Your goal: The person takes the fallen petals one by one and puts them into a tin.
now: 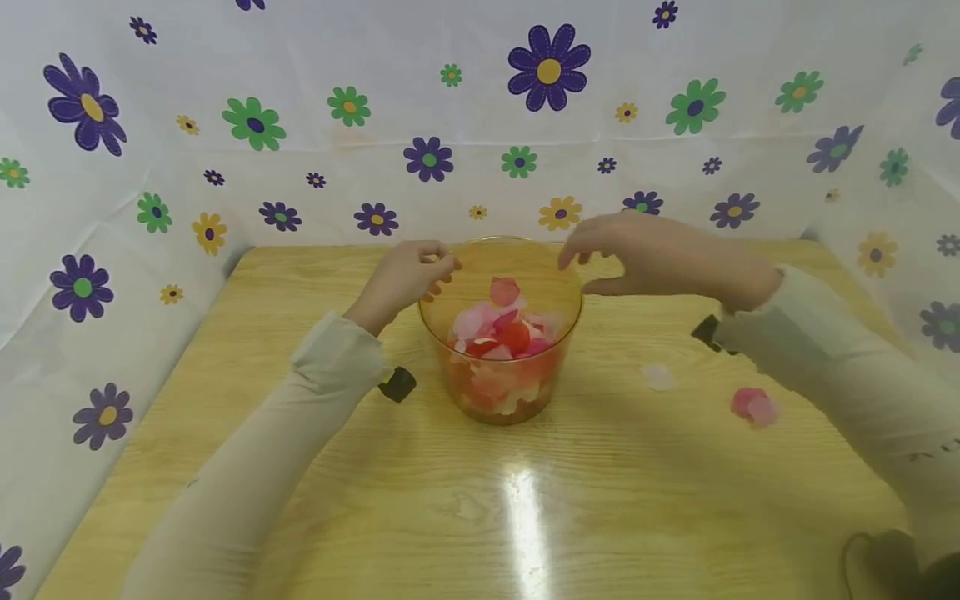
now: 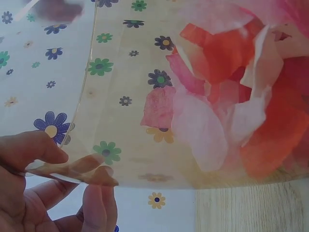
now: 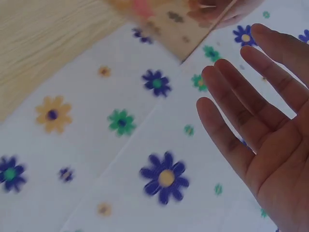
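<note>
A clear amber plastic bucket (image 1: 480, 265) stands upright on the table, partly filled with loose petals (image 1: 513, 337) in pink, red and white. My left hand (image 1: 405, 279) pinches the bucket's rim on its left side; in the left wrist view, the thumb (image 2: 41, 146) and fingers (image 2: 99, 198) lie on either side of the wall. Beside the right part of the rim hovers my right hand (image 1: 637, 254), palm down and holding nothing. Its fingers (image 3: 231, 92) are spread and relaxed in the right wrist view, apart from the bucket.
On the wooden table (image 1: 375, 500), a pink petal cluster (image 1: 753, 407) and a pale petal (image 1: 658, 377) lie right of the bucket. A white flowered cloth (image 1: 300, 50) hangs around the back and sides. Dark items (image 1: 892, 562) sit at the lower right corner.
</note>
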A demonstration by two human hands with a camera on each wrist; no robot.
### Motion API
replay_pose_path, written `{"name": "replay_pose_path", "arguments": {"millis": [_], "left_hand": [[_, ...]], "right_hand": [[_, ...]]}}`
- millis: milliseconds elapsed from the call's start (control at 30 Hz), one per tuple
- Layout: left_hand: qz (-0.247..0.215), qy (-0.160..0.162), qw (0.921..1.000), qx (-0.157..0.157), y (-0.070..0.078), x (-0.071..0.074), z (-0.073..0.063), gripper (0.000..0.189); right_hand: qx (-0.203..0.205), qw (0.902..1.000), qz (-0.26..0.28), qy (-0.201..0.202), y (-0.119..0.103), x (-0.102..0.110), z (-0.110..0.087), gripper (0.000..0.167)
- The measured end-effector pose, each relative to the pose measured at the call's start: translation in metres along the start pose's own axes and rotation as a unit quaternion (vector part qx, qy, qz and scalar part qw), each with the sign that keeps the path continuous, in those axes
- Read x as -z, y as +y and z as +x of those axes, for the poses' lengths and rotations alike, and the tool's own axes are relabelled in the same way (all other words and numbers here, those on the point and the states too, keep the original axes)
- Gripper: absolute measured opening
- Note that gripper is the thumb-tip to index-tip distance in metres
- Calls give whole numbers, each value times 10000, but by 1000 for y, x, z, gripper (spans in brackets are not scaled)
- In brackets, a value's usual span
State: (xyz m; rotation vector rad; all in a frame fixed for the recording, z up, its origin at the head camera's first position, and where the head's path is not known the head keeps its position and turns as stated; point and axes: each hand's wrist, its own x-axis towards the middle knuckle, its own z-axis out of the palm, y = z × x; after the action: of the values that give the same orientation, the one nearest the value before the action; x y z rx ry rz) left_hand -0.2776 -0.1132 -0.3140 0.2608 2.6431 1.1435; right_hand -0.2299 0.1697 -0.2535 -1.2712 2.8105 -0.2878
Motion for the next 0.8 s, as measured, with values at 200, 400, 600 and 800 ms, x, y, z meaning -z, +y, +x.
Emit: {"name": "replay_pose_path", "arguments": {"millis": [200,400,600,800], "left_hand": [[18,88,10000,27,-6,6,-5,32],[112,66,9999,0,-9,9,-8,34],[75,7,9999,74,-7,10,-10,34],[55,67,9999,55,-5,9,-9,33]], "right_hand": [[-562,9971,-500,-137,35,-33,-74,30],[-970,9921,80,-792,82,-93,-135,38],[-508,9978,235,-354,107,-123,-161,28],[-400,9973,542,-289,107,-123,-142,25]]}}
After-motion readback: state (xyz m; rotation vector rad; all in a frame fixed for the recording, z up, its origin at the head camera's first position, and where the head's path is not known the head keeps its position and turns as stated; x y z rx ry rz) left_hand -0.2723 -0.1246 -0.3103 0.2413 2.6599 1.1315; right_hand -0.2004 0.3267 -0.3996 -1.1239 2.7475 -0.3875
